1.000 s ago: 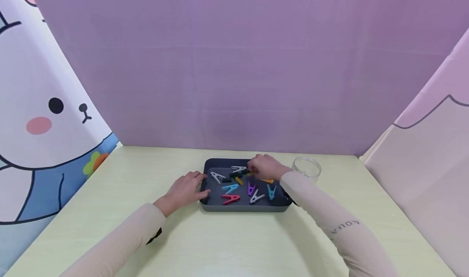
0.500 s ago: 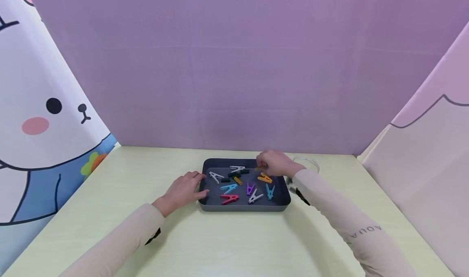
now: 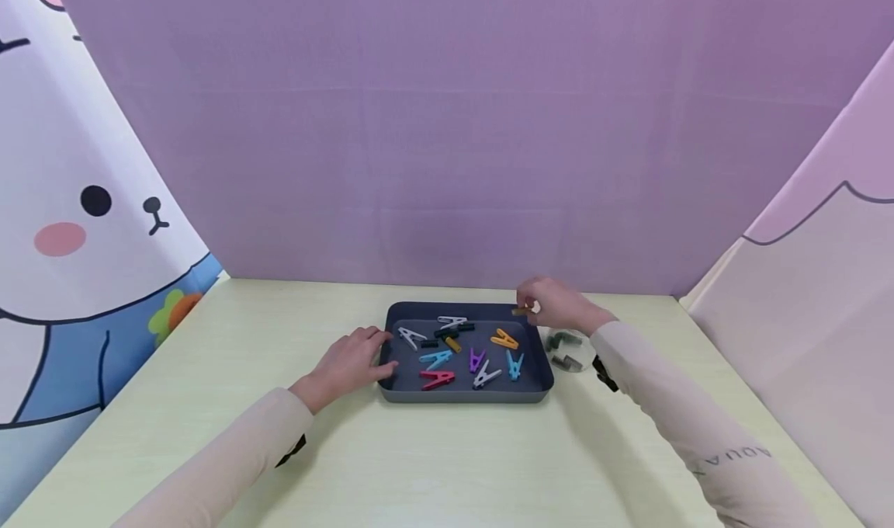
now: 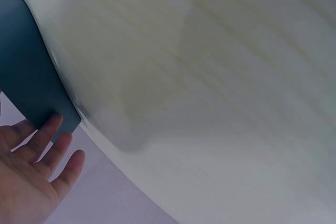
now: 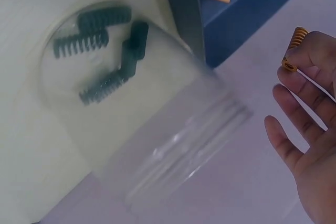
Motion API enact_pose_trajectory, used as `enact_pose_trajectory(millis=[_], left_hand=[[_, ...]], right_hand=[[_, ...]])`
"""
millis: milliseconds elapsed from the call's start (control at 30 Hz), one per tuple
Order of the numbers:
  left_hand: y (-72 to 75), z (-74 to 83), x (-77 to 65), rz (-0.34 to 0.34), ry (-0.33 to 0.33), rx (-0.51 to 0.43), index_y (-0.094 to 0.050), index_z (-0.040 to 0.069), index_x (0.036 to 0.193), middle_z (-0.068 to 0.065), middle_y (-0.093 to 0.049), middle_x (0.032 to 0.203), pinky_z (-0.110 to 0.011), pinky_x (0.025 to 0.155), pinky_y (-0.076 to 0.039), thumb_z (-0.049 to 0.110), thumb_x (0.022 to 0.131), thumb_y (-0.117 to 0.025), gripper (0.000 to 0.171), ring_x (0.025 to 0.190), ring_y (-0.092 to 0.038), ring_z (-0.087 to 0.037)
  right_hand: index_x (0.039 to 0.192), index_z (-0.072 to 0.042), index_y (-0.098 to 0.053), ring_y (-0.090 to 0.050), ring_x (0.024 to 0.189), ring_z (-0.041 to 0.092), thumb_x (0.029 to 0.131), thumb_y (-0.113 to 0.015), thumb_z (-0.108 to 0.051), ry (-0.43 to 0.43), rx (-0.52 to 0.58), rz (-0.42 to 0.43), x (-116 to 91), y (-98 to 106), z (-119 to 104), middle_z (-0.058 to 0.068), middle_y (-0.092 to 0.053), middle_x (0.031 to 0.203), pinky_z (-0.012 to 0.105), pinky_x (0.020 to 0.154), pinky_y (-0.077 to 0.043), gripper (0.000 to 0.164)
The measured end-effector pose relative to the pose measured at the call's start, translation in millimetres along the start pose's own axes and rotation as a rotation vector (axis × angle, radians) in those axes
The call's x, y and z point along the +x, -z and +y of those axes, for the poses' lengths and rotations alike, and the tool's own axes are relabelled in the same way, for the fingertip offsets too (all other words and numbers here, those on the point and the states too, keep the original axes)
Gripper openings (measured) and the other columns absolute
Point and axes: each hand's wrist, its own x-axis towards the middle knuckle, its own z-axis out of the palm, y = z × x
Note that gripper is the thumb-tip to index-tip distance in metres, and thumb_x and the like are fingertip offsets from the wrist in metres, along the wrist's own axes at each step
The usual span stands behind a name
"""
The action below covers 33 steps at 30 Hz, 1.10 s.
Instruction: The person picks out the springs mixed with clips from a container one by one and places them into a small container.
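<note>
My right hand [image 3: 559, 307] pinches a yellow coil spring [image 5: 298, 38] between thumb and fingertips, above the tray's far right corner. The other fingers are spread in the right wrist view. Several dark green springs [image 5: 105, 18] lie at the bottom of a clear jar [image 5: 157, 156], just right of the tray and below that hand. My left hand [image 3: 347, 366] rests against the left wall of the dark grey tray [image 3: 466, 397], fingers spread at its side and thumb near the front left corner. Another yellow spring [image 3: 453, 345] lies in the tray among dark springs [image 3: 447, 331].
Small plastic clips are scattered in the tray: red [image 3: 438, 379], purple [image 3: 476, 359], orange [image 3: 504, 338], light blue [image 3: 437, 359] and white [image 3: 486, 374]. The pale wooden table [image 3: 447, 466] meets a purple cloth backdrop [image 3: 447, 163] just behind the tray.
My right hand lifts the yellow spring out of the tray's back area and moves right, uncovering the orange clip and the springs in the jar. The left hand stays at the tray.
</note>
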Motion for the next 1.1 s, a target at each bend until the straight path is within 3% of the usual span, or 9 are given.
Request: enact_pose_trajectory(millis=[333, 1100], left_hand=[[1.4, 0.8, 0.5, 0.007, -0.007, -0.001, -0.057, 0.006, 0.119, -0.013, -0.058, 0.117, -0.044, 0.087, -0.048, 0.046, 0.08, -0.062, 0.056, 0.106, -0.055, -0.029], [0.1, 1.6, -0.1, -0.01, 0.008, -0.018, -0.056, 0.008, 0.121, -0.013, -0.056, 0.121, -0.044, 0.09, -0.047, 0.048, 0.081, -0.061, 0.057, 0.11, -0.054, -0.029]], right_hand=[[0.087, -0.008, -0.063, -0.057, 0.081, 0.019, 0.074, -0.066, -0.004, -0.036, 0.038, 0.064, -19, 7, 26, 0.002, -0.06, 0.083, 0.035, 0.071, -0.047, 0.014], [0.082, -0.004, -0.063, -0.057, 0.076, 0.021, 0.07, -0.065, 0.002, -0.074, 0.089, 0.207, -52, 11, 58, 0.005, -0.061, 0.08, 0.039, 0.071, -0.048, 0.014]])
